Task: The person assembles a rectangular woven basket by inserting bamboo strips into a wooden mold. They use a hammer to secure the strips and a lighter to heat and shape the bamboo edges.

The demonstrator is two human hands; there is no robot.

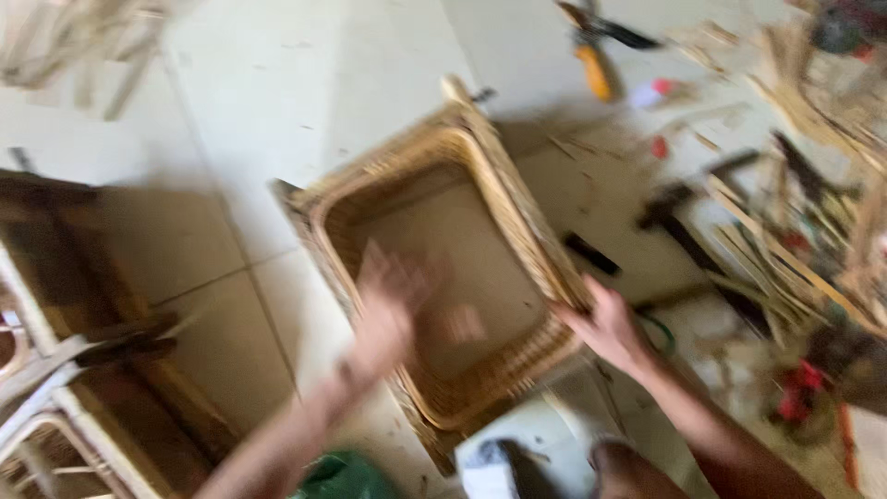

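Pale floor tiles [277,83] fill the view, and everything is smeared with motion blur. I take the woven rattan tray [434,268] as my landmark: a rectangular basket with a raised rim and flat board bottom, lying tilted at the middle of the floor.

Nearest me, below the tray's lower edge, I see a green scrap [346,476] and a white-and-dark object [504,462], too blurred to name.

My left hand [388,310] hovers over the tray's left rim and inside; it is so blurred I cannot tell how the fingers are set. My right hand [605,323] grips the tray's right rim, fingers curled around the woven edge.

Left of the tray stands a rattan chair frame [55,370], dark wood with pale poles.

Right of the tray, a dark hammer [679,226] lies among loose cane strips [795,259] and red bits.

Beyond the tray's far corner, an orange-handled tool [596,65] rests on the tiles, and more cane lies at far left.
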